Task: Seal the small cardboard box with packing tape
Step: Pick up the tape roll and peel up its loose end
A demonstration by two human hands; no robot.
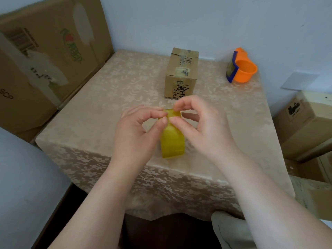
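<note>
A roll of yellowish packing tape [172, 141] stands on edge near the front of the table, between my hands. My left hand [136, 133] pinches the top of the roll with thumb and fingers. My right hand [201, 126] pinches the same spot from the right, fingertips on the tape's edge. Behind them stands the small cardboard box [181, 72], brown with black print and old strips of clear tape on its top; its flaps lie closed. Neither hand touches the box.
An orange tape dispenser [241, 66] with a blue blade guard lies at the back right of the table [89, 114], which has a beige floral cloth. Large cardboard boxes [45, 56] stand to the left, and more cartons [305, 126] to the right.
</note>
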